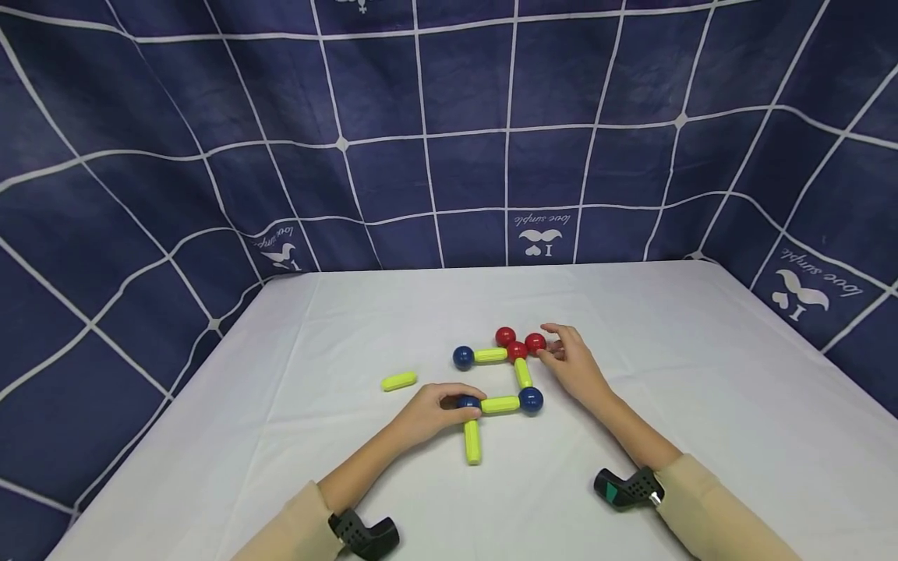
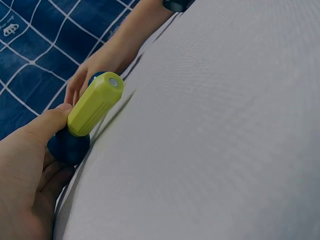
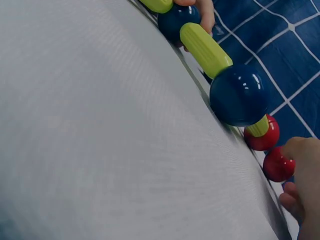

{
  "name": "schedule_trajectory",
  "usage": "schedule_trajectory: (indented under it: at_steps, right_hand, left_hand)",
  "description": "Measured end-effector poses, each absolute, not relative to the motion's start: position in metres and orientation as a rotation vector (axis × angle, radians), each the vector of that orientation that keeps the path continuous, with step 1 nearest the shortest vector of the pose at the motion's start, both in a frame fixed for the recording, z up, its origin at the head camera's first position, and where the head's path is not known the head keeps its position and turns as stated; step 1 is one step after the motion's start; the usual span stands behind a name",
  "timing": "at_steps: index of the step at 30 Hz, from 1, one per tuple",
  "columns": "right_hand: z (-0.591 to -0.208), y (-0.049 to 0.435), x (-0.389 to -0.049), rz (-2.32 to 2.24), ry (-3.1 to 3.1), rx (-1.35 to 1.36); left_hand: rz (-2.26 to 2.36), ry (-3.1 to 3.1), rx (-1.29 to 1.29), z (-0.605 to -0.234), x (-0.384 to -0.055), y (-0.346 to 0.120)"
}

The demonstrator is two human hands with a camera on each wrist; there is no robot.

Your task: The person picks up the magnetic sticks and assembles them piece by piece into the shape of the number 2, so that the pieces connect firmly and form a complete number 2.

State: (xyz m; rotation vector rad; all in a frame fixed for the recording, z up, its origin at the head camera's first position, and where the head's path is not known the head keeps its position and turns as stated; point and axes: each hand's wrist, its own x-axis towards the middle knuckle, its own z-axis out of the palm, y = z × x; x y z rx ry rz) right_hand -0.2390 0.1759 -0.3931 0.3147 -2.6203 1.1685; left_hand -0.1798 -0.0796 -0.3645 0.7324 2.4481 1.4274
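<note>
My left hand (image 1: 436,411) pinches a blue ball (image 1: 468,402) between thumb and fingers. From that ball one yellow-green magnetic rod (image 1: 473,442) points toward me, and another rod (image 1: 500,404) runs right to a second blue ball (image 1: 531,400). A further rod (image 1: 522,373) links this to a red ball (image 1: 516,351). My right hand (image 1: 577,366) is at another red ball (image 1: 535,343); its thumb touches the ball, while the index finger stands off above. In the right wrist view that red ball (image 3: 278,165) is partly covered by the hand.
A third red ball (image 1: 505,336) sits at the back of the joined pieces. Leftward, a rod (image 1: 489,355) ends in a blue ball (image 1: 463,358). One loose rod (image 1: 399,381) lies on the white tablecloth (image 1: 337,327). A blue gridded curtain (image 1: 463,179) surrounds the table.
</note>
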Motion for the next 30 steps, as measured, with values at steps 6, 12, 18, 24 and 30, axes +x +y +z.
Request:
schedule_trajectory:
  at_steps: [6, 12, 18, 24, 30]
  right_hand:
    - [-0.398, 0.178, -0.242, 1.097, -2.712, 0.459]
    - [-0.400, 0.178, -0.241, 1.036, -2.721, 0.358]
    - [-0.400, 0.178, -0.238, 1.070, -2.708, 0.307]
    - [-0.398, 0.177, -0.232, 1.124, -2.681, 0.276]
    - [-0.386, 0.170, -0.224, 1.142, -2.622, 0.303]
  left_hand:
    - [1.431, 2.442, 0.734, -0.365, -0.179, -0.080]
    - [1.431, 2.450, 0.759, -0.371, -0.184, -0.079]
    - [1.442, 2.458, 0.751, -0.393, -0.199, -0.079]
    - [1.451, 2.407, 0.763, -0.395, -0.201, -0.082]
    - [1.370, 2.337, 0.801, -0.386, -0.210, -0.084]
